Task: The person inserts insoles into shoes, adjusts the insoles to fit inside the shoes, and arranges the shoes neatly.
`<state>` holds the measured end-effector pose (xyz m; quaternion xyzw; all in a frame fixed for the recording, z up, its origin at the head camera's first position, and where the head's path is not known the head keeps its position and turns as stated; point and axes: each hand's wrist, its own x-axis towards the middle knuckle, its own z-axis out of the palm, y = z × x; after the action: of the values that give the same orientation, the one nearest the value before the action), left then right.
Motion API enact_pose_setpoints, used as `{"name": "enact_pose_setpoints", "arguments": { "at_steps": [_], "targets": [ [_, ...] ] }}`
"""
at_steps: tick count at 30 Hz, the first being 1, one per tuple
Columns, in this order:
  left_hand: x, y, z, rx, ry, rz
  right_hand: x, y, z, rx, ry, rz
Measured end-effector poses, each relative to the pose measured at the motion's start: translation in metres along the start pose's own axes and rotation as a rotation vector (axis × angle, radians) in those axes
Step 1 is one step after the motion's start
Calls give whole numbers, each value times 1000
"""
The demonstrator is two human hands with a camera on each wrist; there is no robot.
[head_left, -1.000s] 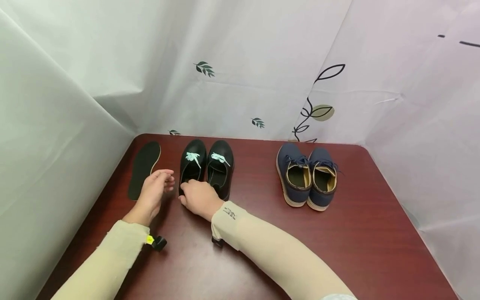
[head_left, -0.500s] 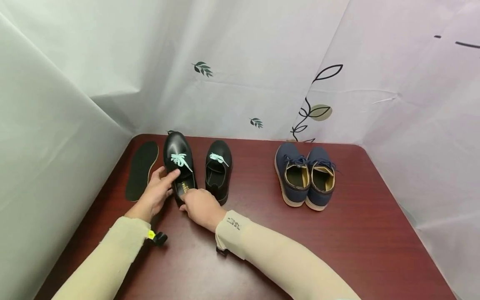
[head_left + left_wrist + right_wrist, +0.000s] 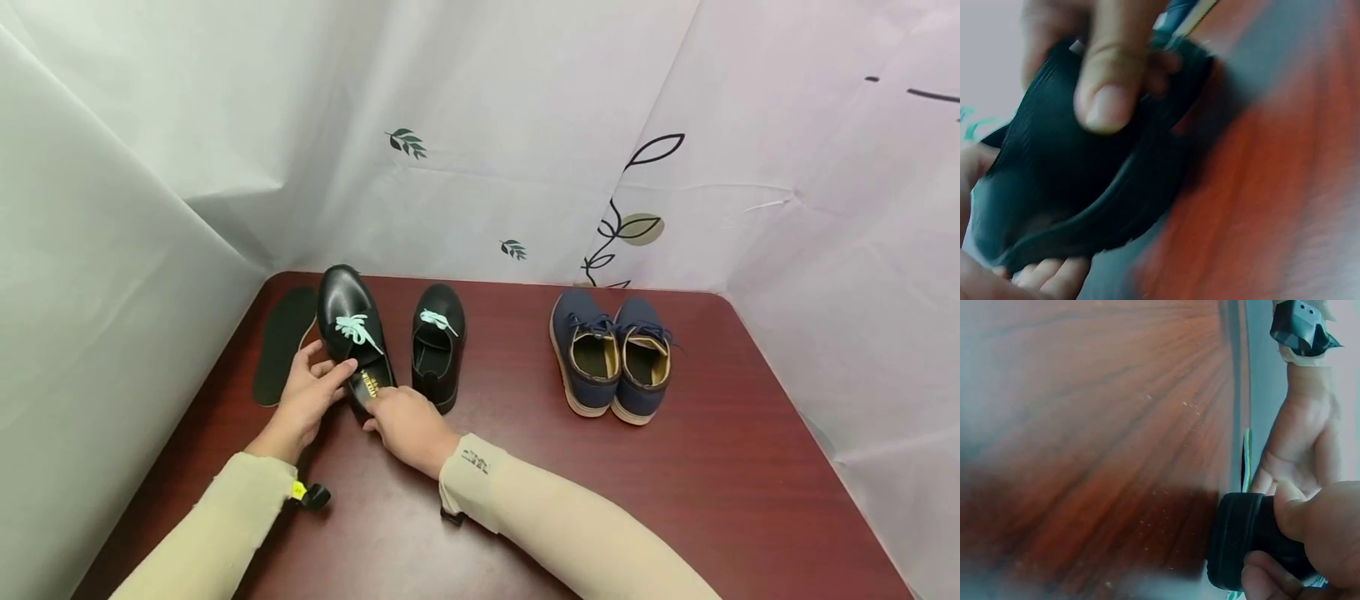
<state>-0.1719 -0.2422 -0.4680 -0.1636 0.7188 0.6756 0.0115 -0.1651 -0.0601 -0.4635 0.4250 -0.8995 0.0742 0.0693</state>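
Observation:
In the head view, a black leather shoe (image 3: 343,297) with pale mint laces is tilted, toe up, between both hands. Gold lettering shows on its inner sole. My left hand (image 3: 306,398) grips its left side, thumb over the opening's edge. At the heel, my right hand (image 3: 411,429) pinches the back rim; the right wrist view has its thumb and fingers on the black heel (image 3: 1232,540). The matching black shoe (image 3: 439,302) stands just right of the held one. A dark insole (image 3: 281,348) lies flat to the left, partly hidden behind the left hand and the shoe.
A pair of navy lace-up shoes (image 3: 588,367) with tan soles stands on the right part of the reddish-brown table (image 3: 720,467). White fabric with leaf prints (image 3: 465,167) hangs close behind the table and along both sides.
The left hand has come to the shoe and taken hold of its side. Both hands have lifted and tilted the left black shoe, shifting it leftward from its mate, toward the insole.

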Motion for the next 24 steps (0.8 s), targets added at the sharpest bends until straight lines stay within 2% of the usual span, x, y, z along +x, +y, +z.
{"name": "enact_pose_setpoints", "arguments": {
  "at_steps": [3, 7, 15, 20, 24],
  "targets": [
    [-6, 1, 4, 20, 64, 52, -3, -1, 1, -16, 19, -14],
    [-13, 3, 6, -31, 94, 90, -7, -1, 2, -55, 50, -27],
    [-27, 8, 8, -32, 102, 132, -17, 1, -4, -65, 75, -62],
    [-43, 25, 15, -36, 90, 234, -34, 5, -27, -47, 141, -79],
    [-57, 36, 23, -32, 46, 329, -53, 10, -42, -24, 188, -98]
  ]
}}
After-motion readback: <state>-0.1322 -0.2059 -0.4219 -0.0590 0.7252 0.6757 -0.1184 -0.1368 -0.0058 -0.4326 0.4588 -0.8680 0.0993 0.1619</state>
